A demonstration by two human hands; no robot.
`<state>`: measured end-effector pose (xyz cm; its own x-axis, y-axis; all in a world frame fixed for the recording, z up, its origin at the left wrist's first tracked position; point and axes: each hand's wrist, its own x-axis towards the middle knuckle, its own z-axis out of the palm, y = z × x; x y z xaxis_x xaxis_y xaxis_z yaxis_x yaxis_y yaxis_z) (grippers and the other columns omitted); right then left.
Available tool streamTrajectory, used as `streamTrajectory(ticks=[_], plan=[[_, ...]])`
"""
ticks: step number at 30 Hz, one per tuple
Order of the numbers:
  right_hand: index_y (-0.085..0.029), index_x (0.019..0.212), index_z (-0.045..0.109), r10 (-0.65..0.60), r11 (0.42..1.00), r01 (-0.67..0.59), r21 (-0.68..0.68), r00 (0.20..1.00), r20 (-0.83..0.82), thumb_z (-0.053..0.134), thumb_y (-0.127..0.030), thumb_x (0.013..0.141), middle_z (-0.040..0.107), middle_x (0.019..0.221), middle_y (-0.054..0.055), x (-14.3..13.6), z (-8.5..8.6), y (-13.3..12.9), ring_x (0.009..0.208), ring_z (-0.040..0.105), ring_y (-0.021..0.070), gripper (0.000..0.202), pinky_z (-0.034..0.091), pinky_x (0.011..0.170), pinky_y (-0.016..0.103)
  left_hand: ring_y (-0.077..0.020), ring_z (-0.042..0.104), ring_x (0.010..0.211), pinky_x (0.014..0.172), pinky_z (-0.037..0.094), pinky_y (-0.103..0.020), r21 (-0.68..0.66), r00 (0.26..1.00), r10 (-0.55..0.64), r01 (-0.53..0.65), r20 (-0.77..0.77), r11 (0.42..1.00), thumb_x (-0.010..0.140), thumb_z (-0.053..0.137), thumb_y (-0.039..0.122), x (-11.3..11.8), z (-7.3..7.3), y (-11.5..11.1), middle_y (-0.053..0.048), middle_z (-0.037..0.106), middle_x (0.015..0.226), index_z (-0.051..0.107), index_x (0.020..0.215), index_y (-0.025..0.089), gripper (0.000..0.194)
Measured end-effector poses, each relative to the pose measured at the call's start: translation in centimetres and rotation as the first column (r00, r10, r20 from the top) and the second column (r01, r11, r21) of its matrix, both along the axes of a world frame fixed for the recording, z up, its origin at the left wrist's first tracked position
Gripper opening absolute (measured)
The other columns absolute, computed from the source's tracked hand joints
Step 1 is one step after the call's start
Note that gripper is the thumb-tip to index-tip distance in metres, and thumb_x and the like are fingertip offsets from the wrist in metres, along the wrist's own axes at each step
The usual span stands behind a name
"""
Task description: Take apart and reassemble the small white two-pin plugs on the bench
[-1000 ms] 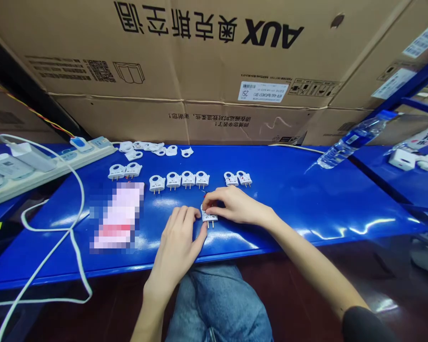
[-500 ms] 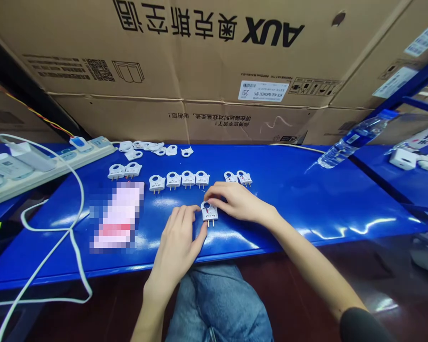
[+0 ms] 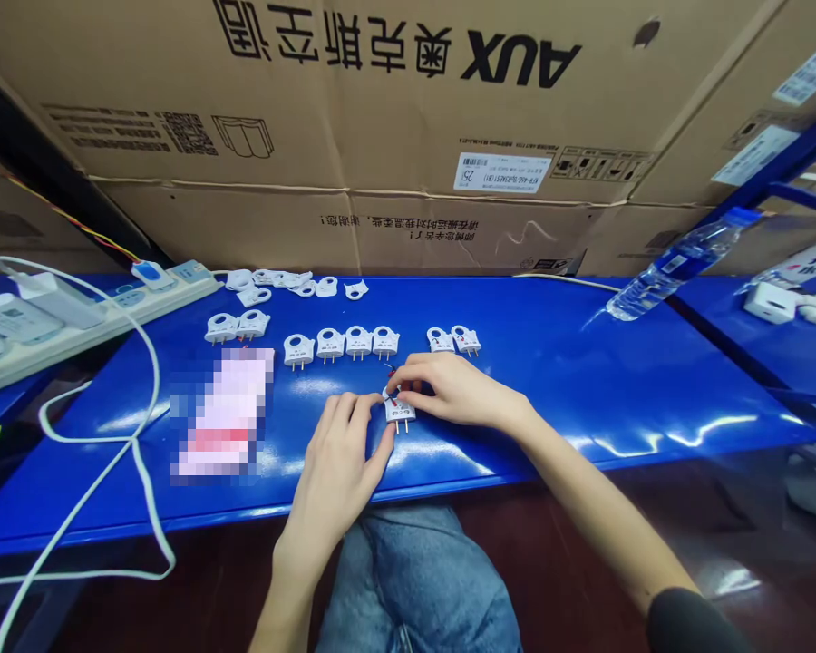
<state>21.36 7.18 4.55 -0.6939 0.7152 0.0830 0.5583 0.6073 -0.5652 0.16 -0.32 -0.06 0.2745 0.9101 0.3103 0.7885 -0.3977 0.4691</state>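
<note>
A white two-pin plug piece point(image 3: 401, 411) lies on the blue table with its pins toward me. My left hand point(image 3: 338, 453) grips its left side between thumb and fingertips. Over the ring of the plug, my right hand point(image 3: 449, 385) pinches a small dark and red part point(image 3: 391, 385), mostly hidden by the fingers. Behind my hands, similar white plugs point(image 3: 359, 341) stand in a row, with two more point(image 3: 466, 339) to the right and another pair point(image 3: 252, 324) at the left. White ring-shaped pieces point(image 3: 326, 287) lie near the carton.
A large carton point(image 3: 381, 118) stands along the back of the table point(image 3: 585, 363). On the left are a power strip point(image 3: 102, 336), a white cable point(image 3: 150, 490) and a blurred pink item point(image 3: 228, 413). A water bottle point(image 3: 676, 268) leans at the right.
My right fingers have moved slightly left and down over the plug's ring. The dark and red part now shows at their tips. My left hand keeps its hold.
</note>
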Motion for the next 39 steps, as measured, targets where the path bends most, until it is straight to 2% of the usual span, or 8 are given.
streamTrajectory(ticks=[10,18,24,28,31,39], plan=[[-0.020,0.109,0.074,-0.001,1.000,0.000,0.013,1.000,0.029,0.062,-0.023,0.104,0.070,0.101,0.005,-0.6,-0.4,-0.1,0.088,0.065,0.0173,0.014,0.046,0.078,0.028,-0.0276,0.060,0.105,0.088,0.054,-0.045,0.012,1.000,-0.013,0.013,-0.001,1.000,0.104,0.051,0.036,0.0,0.1,0.0,-0.007,0.063,0.109,0.057,0.122,0.023,0.022],[-0.018,0.104,0.072,0.008,1.000,-0.008,-0.026,1.000,0.009,0.062,-0.018,0.101,0.072,0.103,0.005,-0.5,-0.2,-0.1,0.089,0.066,0.0177,0.010,0.048,0.079,0.029,-0.0271,0.061,0.105,0.089,0.054,-0.044,-0.007,1.000,-0.004,0.004,-0.005,1.000,0.104,0.052,0.036,0.0,0.1,0.0,-0.007,0.064,0.110,0.059,0.118,0.022,0.021],[-0.019,0.104,0.071,-0.021,1.000,0.021,-0.002,1.000,-0.016,0.058,-0.021,0.104,0.072,0.103,0.006,-0.1,0.0,-0.1,0.090,0.066,0.0190,0.012,0.049,0.082,0.032,-0.0270,0.060,0.107,0.090,0.053,-0.044,-0.025,1.000,-0.015,0.015,-0.006,1.000,0.104,0.053,0.034,-0.1,0.1,0.0,-0.007,0.064,0.112,0.057,0.117,0.023,0.017],[-0.019,0.099,0.070,-0.022,1.000,0.021,-0.018,0.999,-0.045,0.068,-0.025,0.099,0.072,0.099,0.004,0.4,0.2,0.0,0.087,0.065,0.0183,0.006,0.049,0.079,0.031,-0.0275,0.060,0.107,0.090,0.053,-0.045,-0.023,1.000,-0.019,0.018,-0.004,1.000,0.104,0.053,0.034,-0.2,0.1,0.0,-0.007,0.064,0.112,0.056,0.117,0.024,0.017],[-0.019,0.094,0.070,0.013,0.998,-0.017,-0.057,0.997,-0.073,0.077,-0.032,0.093,0.071,0.093,0.002,0.6,0.4,0.0,0.083,0.065,0.0168,0.015,0.048,0.075,0.029,-0.0273,0.060,0.107,0.089,0.053,-0.044,-0.019,1.000,-0.014,0.014,-0.004,1.000,0.104,0.053,0.034,-0.1,0.1,-0.1,-0.007,0.064,0.112,0.056,0.116,0.024,0.016],[-0.021,0.091,0.071,0.039,0.993,-0.046,-0.105,0.997,-0.066,0.080,-0.033,0.091,0.073,0.090,0.001,0.7,0.6,-0.1,0.083,0.067,0.0166,0.015,0.049,0.076,0.028,-0.0277,0.061,0.106,0.088,0.054,-0.045,-0.017,1.000,-0.019,0.019,0.001,1.000,0.104,0.052,0.035,-0.1,0.0,-0.1,-0.007,0.063,0.110,0.055,0.113,0.023,0.015]])
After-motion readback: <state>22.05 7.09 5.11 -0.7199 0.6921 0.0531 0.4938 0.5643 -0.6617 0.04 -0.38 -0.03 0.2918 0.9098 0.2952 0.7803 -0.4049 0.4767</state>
